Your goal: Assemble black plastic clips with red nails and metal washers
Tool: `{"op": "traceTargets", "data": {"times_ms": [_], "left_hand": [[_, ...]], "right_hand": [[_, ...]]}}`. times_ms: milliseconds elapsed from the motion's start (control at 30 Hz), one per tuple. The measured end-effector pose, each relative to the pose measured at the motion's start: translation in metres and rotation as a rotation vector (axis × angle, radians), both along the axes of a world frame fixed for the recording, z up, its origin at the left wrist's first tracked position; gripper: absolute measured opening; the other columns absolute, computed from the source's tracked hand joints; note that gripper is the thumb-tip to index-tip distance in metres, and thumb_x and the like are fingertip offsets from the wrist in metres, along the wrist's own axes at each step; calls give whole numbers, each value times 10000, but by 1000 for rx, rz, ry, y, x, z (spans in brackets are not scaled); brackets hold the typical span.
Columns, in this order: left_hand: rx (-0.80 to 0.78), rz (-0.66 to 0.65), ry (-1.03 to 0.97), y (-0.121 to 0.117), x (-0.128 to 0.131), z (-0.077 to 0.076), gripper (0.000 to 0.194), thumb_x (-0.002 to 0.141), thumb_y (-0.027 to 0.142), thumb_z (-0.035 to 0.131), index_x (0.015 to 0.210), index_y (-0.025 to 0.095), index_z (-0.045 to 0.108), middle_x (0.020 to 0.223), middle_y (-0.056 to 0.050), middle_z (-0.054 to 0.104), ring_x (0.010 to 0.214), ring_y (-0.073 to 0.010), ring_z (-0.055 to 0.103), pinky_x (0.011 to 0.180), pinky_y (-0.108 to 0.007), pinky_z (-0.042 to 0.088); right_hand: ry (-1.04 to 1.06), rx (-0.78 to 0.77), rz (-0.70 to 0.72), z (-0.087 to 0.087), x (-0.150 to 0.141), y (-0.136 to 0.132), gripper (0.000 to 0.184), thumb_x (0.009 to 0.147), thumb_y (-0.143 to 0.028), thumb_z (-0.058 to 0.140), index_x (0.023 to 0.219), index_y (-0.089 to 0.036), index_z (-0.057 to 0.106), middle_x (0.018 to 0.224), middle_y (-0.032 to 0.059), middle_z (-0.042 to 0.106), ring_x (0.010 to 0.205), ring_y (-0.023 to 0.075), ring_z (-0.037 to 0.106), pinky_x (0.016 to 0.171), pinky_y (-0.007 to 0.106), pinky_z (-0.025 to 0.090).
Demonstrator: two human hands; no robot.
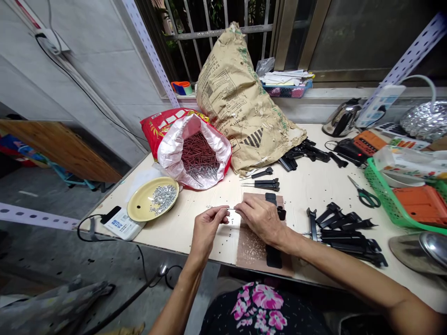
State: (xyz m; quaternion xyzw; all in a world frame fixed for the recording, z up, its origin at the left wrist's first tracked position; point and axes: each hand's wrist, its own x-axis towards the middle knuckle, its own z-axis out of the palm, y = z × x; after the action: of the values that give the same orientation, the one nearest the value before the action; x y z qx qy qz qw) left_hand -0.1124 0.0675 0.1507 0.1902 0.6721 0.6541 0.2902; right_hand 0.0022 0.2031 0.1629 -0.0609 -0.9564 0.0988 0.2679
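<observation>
My left hand [208,224] is closed in a pinch, thumb against fingers, on one end of a thin metal rod [232,209]. At the rod's other end, the fingertips of my right hand [261,217] are pinched on it too. Both hands are raised over the table, my right one above a brown board [248,251] with black strips [274,257] on it. Small pale bits are scattered on the board. Whether a smaller part sits in my fingers is hidden. Just beyond the board lie several black-handled tools [266,184] with thin metal shafts.
A yellow dish [139,204] of small metal pieces stands left, beside a white power bank [122,223]. Behind are an open red-and-white bag [171,158] of dark red rods and a large paper sack [226,93]. Rightward lie black-handled pieces [349,242], scissors [368,198] and a green basket [387,200].
</observation>
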Motion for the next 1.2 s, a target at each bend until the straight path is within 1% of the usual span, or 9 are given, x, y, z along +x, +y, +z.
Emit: {"op": "traceTargets", "data": {"times_ms": [133,200,367,500,633,767,867,1033,1200], "left_hand": [[-85,-27,238,2,6,3,263,803,381,608,927,172,710,771,-34,679,649,-132,595,679,-246,469],[-89,-32,294,3,8,3,261,816,384,588,923,179,708,769,-28,669,631,-130,596,672,-245,469],[-8,-53,115,6,12,0,275,808,393,595,924,163,692,743,-18,647,610,-115,576,622,-238,488],[71,7,19,9,15,-3,272,780,380,632,904,145,692,724,-13,639,600,-101,556,597,-229,495],[132,81,6,14,20,-5,260,771,364,646,893,137,686,732,-14,646,598,-94,559,600,-228,493],[164,134,41,18,24,-7,240,777,346,649,899,143,684,736,-9,653,605,-96,570,627,-233,489],[185,135,22,20,24,-9,223,778,338,651,880,143,684,711,-2,646,598,-94,564,627,-230,484],[242,156,-67,23,23,-13,217,762,327,669,869,139,687,713,0,646,586,-82,547,600,-214,476],[234,170,-47,23,23,-14,238,760,339,668,868,128,690,701,-7,644,592,-85,552,618,-217,478]], "right_hand": [[-1,16,-1,1,5,2,233,956,-295,437,905,-198,642,830,46,630,812,162,541,692,273,366],[3,11,1,2,7,3,245,958,-306,434,887,-197,642,834,47,633,820,163,542,699,272,366],[9,-30,-15,0,9,3,224,958,-300,437,920,-201,635,826,40,639,802,158,549,692,267,366],[10,-59,-54,-2,7,-1,237,963,-276,418,915,-193,634,812,32,634,754,145,557,655,256,363],[11,-79,-87,0,6,-5,233,958,-287,426,928,-190,635,849,33,629,710,129,562,609,243,356],[-29,-89,-106,3,7,-5,258,969,-310,397,949,-216,636,801,18,616,676,128,563,582,243,352],[-17,-151,-94,3,6,-4,222,960,-310,426,995,-205,618,847,23,629,713,130,581,608,236,372],[-25,-216,-94,2,2,-6,224,959,-292,423,952,-185,621,848,34,625,725,134,589,619,231,389],[-48,-264,-47,4,3,-7,210,942,-271,451,1064,-206,609,923,48,597,778,146,589,623,226,411]]}}
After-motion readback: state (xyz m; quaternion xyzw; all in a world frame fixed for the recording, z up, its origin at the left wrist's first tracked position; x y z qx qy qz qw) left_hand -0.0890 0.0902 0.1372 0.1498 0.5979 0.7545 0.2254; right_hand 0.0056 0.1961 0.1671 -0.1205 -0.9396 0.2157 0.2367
